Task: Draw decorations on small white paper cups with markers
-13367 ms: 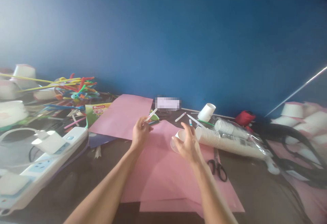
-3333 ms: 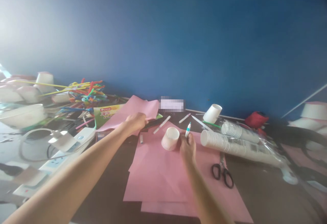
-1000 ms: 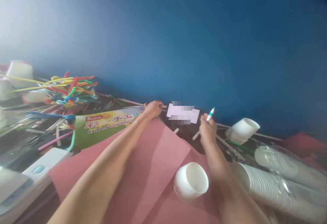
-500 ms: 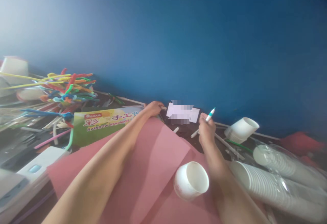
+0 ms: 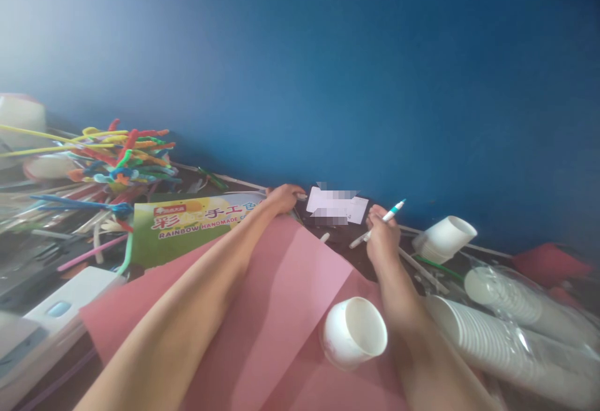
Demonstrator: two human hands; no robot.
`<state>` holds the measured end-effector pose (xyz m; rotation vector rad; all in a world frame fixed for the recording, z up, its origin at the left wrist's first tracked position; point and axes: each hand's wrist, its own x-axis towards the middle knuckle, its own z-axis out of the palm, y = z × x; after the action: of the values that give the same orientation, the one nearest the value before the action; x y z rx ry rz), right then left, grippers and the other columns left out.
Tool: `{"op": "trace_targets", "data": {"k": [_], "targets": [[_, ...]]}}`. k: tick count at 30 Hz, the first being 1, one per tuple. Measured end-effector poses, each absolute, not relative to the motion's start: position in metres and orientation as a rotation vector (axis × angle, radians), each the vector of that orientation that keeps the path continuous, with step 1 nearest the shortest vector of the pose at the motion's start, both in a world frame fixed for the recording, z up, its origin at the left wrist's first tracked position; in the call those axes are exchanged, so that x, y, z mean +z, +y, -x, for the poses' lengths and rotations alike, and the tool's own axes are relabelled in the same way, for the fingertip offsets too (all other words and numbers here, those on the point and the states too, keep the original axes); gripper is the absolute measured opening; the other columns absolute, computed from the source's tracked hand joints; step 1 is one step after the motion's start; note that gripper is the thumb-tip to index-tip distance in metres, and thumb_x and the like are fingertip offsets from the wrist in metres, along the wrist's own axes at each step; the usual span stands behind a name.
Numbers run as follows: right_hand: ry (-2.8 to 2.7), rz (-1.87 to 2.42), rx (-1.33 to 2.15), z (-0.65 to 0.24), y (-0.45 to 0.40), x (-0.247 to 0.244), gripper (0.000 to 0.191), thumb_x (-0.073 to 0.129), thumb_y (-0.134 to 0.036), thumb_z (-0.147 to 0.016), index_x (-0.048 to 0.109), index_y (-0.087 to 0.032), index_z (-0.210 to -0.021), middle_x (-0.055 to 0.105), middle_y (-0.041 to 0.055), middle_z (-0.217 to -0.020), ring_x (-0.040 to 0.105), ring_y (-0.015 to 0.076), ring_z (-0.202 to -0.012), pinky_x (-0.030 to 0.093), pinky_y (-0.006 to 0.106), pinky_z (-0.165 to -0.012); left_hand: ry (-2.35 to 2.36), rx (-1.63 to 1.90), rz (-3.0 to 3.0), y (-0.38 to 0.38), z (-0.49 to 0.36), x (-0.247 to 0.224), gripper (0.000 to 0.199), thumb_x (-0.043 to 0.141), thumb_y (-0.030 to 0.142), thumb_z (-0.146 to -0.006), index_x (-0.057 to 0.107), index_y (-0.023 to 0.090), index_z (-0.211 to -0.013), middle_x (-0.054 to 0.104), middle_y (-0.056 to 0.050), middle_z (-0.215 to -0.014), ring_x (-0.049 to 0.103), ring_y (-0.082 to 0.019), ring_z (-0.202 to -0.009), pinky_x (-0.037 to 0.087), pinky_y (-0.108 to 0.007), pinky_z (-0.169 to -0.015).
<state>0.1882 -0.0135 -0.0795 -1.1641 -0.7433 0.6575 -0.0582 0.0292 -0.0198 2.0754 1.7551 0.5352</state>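
Observation:
My left hand [image 5: 285, 198] is at the far edge of the pink paper [image 5: 281, 286], its fingers closed on a small whitish object I cannot make out. My right hand [image 5: 383, 233] grips a white marker [image 5: 392, 212] with a teal tip, which points up and to the right. Between the two hands lies a dark phone with a lit, partly blurred screen [image 5: 359, 210]. A white paper cup [image 5: 344, 334] rests on the pink paper beside my right forearm. Another pale stick-like piece [image 5: 325, 237] lies just beyond the paper.
Colorful pipe cleaners [image 5: 124, 155] are heaped at the left, behind a green and yellow handmade-paper pack [image 5: 187, 230]. A white box [image 5: 59, 311] is at the lower left. Stacked cups in plastic [image 5: 497, 336] and a tilted cup stack [image 5: 440, 239] stand right. A blue wall [image 5: 328, 74] rises behind.
The marker in my right hand has tilted further to the right, and that hand has shifted slightly right. My left hand has hardly moved.

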Motion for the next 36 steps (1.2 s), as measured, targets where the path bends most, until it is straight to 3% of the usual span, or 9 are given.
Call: {"op": "trace_targets", "data": {"k": [8,14,21,36], "targets": [[-0.592,1.128,0.799,-0.190,-0.013,-0.063,0.033,0.065,-0.020,-0.059,0.067,-0.015,-0.091,0.061,-0.0039,-0.067,0.059,0.0125,-0.066,0.049,0.025,-0.064,1.629,0.563,-2.189,0.018,0.063,-0.018,0.035,0.039,0.025,-0.090,0.072,0.030,-0.103,0.072,0.001,-0.108,0.062,-0.019,-0.101,0.032,-0.034,-0.099],[-0.598,1.119,0.857,-0.191,-0.021,-0.055,0.029,0.068,-0.019,-0.061,0.068,-0.016,-0.089,0.063,-0.0020,-0.070,0.061,0.0129,-0.070,0.050,0.026,-0.069,1.614,0.607,-2.260,0.016,0.061,-0.021,0.037,0.038,0.021,-0.091,0.072,0.027,-0.105,0.072,-0.001,-0.109,0.063,-0.021,-0.103,0.027,-0.038,-0.105],[-0.570,1.112,0.902,-0.190,-0.022,-0.051,0.023,0.067,-0.015,-0.063,0.068,-0.016,-0.086,0.064,-0.0015,-0.071,0.062,0.0121,-0.071,0.052,0.026,-0.074,1.564,0.614,-2.276,0.018,0.063,-0.022,0.036,0.038,0.023,-0.092,0.071,0.027,-0.105,0.072,0.000,-0.107,0.063,-0.019,-0.102,0.032,-0.033,-0.100],[-0.541,1.117,0.867,-0.194,-0.016,-0.056,0.021,0.069,-0.014,-0.066,0.066,-0.016,-0.087,0.064,-0.0016,-0.071,0.063,0.0125,-0.071,0.054,0.028,-0.073,1.535,0.749,-2.268,0.010,0.061,-0.022,0.039,0.035,0.020,-0.090,0.071,0.025,-0.105,0.072,-0.001,-0.109,0.063,-0.020,-0.102,0.030,-0.038,-0.104]]}}
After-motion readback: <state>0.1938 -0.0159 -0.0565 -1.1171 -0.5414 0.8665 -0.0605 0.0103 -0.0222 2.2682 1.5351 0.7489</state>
